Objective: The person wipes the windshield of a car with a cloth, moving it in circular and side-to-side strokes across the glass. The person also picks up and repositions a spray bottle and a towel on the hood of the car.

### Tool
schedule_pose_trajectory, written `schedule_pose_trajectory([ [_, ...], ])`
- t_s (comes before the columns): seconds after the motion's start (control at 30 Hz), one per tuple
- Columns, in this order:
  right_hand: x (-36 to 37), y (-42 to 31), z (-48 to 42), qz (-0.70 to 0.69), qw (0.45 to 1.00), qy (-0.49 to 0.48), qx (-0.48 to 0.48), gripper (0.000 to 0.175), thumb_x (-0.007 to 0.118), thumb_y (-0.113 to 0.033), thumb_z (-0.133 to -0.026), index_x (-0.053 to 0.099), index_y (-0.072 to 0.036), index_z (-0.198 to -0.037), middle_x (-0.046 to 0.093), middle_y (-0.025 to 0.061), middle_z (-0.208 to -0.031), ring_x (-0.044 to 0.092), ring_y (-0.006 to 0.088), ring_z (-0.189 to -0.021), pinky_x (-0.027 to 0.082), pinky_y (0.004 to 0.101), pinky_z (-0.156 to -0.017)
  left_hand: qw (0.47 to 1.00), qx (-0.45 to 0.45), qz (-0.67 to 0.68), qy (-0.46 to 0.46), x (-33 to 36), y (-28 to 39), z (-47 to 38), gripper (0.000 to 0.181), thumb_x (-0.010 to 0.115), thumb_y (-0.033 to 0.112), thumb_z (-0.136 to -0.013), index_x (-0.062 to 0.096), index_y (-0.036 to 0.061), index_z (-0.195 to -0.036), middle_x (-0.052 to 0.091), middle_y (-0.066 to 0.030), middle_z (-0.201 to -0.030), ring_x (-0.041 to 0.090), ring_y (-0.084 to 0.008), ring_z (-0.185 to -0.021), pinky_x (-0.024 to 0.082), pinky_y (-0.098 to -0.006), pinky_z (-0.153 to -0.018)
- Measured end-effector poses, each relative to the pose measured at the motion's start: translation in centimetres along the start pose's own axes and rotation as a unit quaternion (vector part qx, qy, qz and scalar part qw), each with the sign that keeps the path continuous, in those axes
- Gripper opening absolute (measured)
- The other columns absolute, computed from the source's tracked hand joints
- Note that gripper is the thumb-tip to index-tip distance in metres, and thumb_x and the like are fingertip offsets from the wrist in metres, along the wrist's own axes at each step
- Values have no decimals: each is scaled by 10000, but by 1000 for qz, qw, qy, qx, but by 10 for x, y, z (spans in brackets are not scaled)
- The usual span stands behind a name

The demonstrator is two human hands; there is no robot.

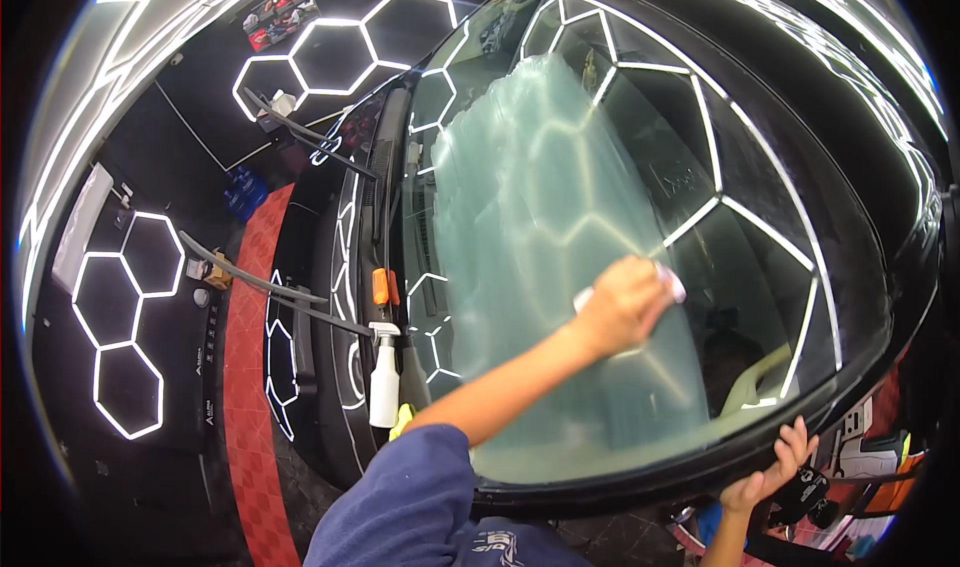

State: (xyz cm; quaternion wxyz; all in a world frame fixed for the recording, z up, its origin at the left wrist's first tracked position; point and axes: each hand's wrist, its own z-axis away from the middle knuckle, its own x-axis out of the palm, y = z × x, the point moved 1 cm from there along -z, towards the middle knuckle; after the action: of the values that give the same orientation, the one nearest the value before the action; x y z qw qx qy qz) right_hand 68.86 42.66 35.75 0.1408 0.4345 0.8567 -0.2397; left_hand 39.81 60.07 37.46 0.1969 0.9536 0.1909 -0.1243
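A car windshield point(555, 267) fills the middle of the view, with a pale, milky film over a broad band of its glass. My left hand point(626, 304) is closed around a whitish-pink cloth or pad point(670, 283) and lies against the glass at the right edge of the film. The exact shape of the cloth is partly hidden by my fingers. At the lower right, my right hand point(776, 466) touches the black trim at the side of the windshield, fingers spread and holding nothing.
A white spray bottle point(384, 387) stands at the base of the windshield, near an orange tool or block point(385, 287) and a yellow-green cloth point(402, 421). Raised wiper arms point(247, 276) stick out to the left. Blue water jugs point(245, 192) stand by the wall.
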Motion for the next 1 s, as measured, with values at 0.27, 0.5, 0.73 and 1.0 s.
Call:
schedule_pose_trajectory([
  [0.27, -11, 7, -3, 26, 996, 47, -65, 427, 422, -413, -895, 463, -48, -1112, 522, 181, -1073, 483, 351, -1064, 310, 570, -1033, 990, -51, -111, 66, -52, -254, -79, 134, 717, 126, -786, 646, 12, -788, 528, -141, -736, 532, -312, -672, 432, -388, -608],
  [0.5, -4, -5, -19, 18, 992, 98, -83, 401, 499, -374, -859, 473, -34, -1071, 537, 198, -1016, 539, 326, -959, 380, 566, -988, 974, -146, -157, 76, -109, -400, -108, 222, 711, 190, -804, 644, -17, -760, 545, -100, -711, 556, -220, -648, 440, -315, -623],
  [0.73, -22, 18, 25, -54, 996, 61, 48, 540, 412, -433, -877, 389, -74, -1279, 439, 196, -1286, 323, 444, -1314, 166, 602, -1123, 986, -124, -110, 17, -103, -282, -38, 167, 687, 136, -831, 619, 5, -753, 498, -114, -680, 492, -233, -609, 395, -338, -572],
  [1.0, -31, 18, 22, -48, 997, 29, 56, 569, 415, -441, -875, 375, -67, -1302, 423, 200, -1311, 302, 435, -1332, 190, 590, -1124, 997, -61, -38, -14, -77, -16, 118, 308, 808, -3, -589, 739, 51, -883, 452, -34, -644, 499, -209, -581, 391, -313, -501],
])
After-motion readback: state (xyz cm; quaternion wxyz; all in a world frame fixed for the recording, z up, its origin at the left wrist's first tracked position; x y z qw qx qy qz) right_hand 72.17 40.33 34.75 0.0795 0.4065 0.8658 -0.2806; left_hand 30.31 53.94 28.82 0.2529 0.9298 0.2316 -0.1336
